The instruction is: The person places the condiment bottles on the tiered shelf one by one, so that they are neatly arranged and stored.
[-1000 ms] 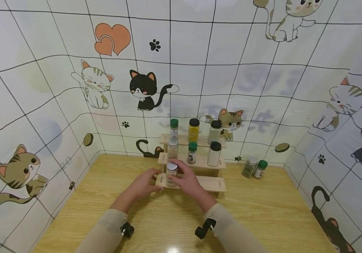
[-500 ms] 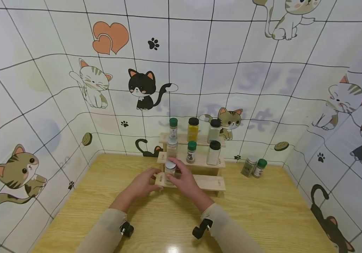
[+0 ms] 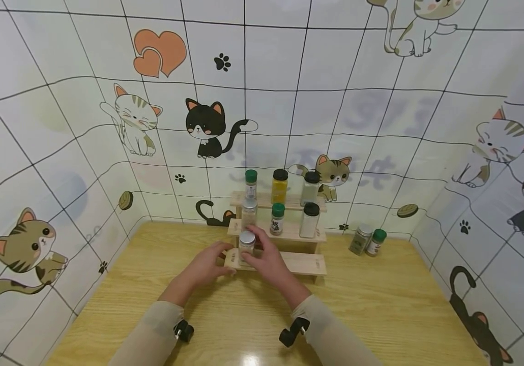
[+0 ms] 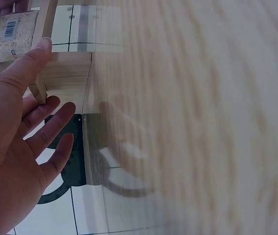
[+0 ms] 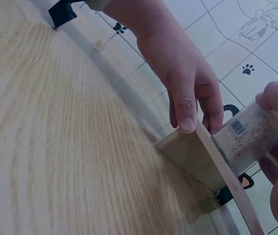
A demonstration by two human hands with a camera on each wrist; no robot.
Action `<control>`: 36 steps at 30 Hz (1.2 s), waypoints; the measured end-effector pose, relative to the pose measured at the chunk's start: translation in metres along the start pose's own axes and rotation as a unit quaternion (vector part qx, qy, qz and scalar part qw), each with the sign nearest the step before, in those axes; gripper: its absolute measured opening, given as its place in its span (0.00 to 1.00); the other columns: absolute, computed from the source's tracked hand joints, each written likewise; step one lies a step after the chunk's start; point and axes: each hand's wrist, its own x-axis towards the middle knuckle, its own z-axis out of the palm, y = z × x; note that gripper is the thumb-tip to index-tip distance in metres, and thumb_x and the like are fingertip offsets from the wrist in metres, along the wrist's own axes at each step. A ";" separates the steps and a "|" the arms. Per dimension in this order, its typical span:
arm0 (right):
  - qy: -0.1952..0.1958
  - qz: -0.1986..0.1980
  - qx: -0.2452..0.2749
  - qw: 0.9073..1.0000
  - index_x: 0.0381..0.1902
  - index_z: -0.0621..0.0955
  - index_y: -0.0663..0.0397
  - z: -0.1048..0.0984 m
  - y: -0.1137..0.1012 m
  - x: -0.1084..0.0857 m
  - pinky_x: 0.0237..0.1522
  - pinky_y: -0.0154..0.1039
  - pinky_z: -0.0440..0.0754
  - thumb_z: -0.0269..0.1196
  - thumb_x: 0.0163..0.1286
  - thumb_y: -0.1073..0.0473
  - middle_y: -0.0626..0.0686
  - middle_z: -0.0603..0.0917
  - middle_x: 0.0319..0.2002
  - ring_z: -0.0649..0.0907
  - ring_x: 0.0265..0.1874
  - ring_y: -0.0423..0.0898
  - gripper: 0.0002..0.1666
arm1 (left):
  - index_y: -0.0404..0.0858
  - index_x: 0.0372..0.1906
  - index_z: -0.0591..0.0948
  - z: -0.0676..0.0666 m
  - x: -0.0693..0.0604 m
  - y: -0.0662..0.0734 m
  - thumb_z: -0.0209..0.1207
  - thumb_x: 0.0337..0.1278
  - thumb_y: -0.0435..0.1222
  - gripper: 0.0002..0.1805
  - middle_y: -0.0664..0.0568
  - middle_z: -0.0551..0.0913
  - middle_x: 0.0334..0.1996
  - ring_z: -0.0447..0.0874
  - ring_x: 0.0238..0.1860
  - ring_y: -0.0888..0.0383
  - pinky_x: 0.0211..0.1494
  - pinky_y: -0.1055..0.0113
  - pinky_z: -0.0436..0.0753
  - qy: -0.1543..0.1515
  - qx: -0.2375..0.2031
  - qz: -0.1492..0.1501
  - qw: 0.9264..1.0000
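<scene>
A three-tier wooden spice rack point(image 3: 300, 262) stands on the table, seen whole in the head view. My right hand point(image 3: 266, 259) grips a clear spice jar point(image 3: 246, 246) with a silver lid, upright at the left end of the bottom tier. Its pale grainy filling and barcode show in the right wrist view, where thumb and fingers lie on either side of the jar point(image 5: 244, 134). My left hand point(image 3: 207, 265) holds the left end of that tier. Its thumb lies on the shelf's front edge and its fingers reach behind, as the left wrist view shows point(image 4: 16, 132).
The middle tier bears a silver-lidded jar point(image 3: 249, 213), a green-capped bottle point(image 3: 277, 221) and a black-capped jar point(image 3: 310, 221). Three more bottles, including a yellow one point(image 3: 279, 188), line the top tier. Two jars point(image 3: 360, 241) stand on the table point(image 3: 381, 305) right of the rack.
Right hand and jar stay at the left end of the bottom tier, with at most a slight shift left. The left hand keeps its place. The head view has shifted a little.
</scene>
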 end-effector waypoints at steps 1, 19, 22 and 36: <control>0.008 0.001 0.001 1.000 0.85 0.68 0.38 -0.001 0.000 -0.002 0.71 0.56 0.80 0.76 0.76 0.61 0.52 0.79 0.73 0.80 0.70 0.52 0.46 | 0.41 0.74 0.79 0.000 0.000 0.000 0.81 0.62 0.44 0.38 0.51 0.82 0.66 0.87 0.60 0.48 0.63 0.46 0.86 0.000 0.001 0.001 1.000; 0.132 0.054 -0.015 0.990 0.67 0.82 0.52 -0.103 0.027 -0.076 0.63 0.42 0.82 0.74 0.77 0.61 0.56 0.84 0.62 0.82 0.61 0.51 0.24 | 0.45 0.75 0.79 0.001 0.001 -0.001 0.82 0.62 0.48 0.40 0.54 0.81 0.67 0.85 0.62 0.50 0.65 0.46 0.85 -0.004 -0.006 -0.026 1.000; 0.158 0.061 -0.048 0.984 0.66 0.81 0.53 -0.126 0.036 -0.083 0.62 0.40 0.81 0.74 0.78 0.59 0.54 0.84 0.60 0.81 0.60 0.48 0.23 | 0.45 0.75 0.79 0.001 0.001 -0.001 0.82 0.61 0.48 0.40 0.54 0.81 0.68 0.85 0.62 0.50 0.65 0.46 0.85 -0.004 -0.007 -0.026 1.000; 0.259 0.056 -0.206 0.942 0.67 0.78 0.65 -0.210 0.055 -0.099 0.60 0.53 0.78 0.73 0.77 0.65 0.65 0.79 0.61 0.80 0.60 0.64 0.26 | 0.44 0.75 0.78 0.003 0.001 -0.003 0.82 0.61 0.47 0.40 0.54 0.81 0.68 0.85 0.62 0.50 0.64 0.46 0.85 -0.003 -0.002 -0.018 1.000</control>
